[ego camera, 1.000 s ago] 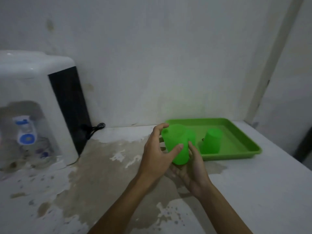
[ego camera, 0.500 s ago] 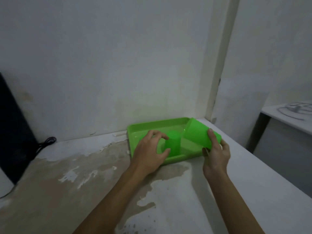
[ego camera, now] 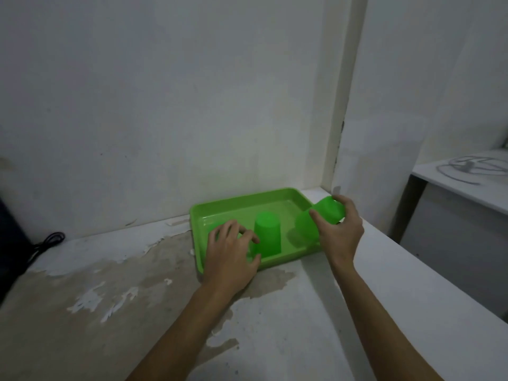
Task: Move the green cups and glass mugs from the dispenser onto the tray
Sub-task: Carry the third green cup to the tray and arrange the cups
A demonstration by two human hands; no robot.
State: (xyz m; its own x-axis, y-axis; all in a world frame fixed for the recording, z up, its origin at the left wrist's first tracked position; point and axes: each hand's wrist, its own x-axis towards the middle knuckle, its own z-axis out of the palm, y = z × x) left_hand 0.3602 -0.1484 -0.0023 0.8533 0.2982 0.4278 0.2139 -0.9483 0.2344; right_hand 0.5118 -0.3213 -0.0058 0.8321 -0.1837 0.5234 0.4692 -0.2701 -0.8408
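Note:
A green tray (ego camera: 277, 193) lies on the counter against the wall. One green cup (ego camera: 268, 237) stands upside down in its middle. My left hand (ego camera: 231, 254) curls down over the tray's left part, fingers closed on a second green cup (ego camera: 212, 229) that is almost wholly hidden beneath it. My right hand (ego camera: 339, 232) grips a third green cup (ego camera: 328, 211), tilted on its side with its mouth facing down-left, over the tray's right end. No glass mugs are in view.
A black cable (ego camera: 48, 242) lies on the counter at the left, beside the dispenser's dark edge (ego camera: 9, 251). The stained counter (ego camera: 137, 298) ends at its right edge; beyond a gap stands a white table (ego camera: 450, 188) carrying a grey wire object (ego camera: 467, 167).
The view swung right and the dispenser left the frame. Both hands carried their cups to the tray; the right hand's cup dropped lower over the tray's right end.

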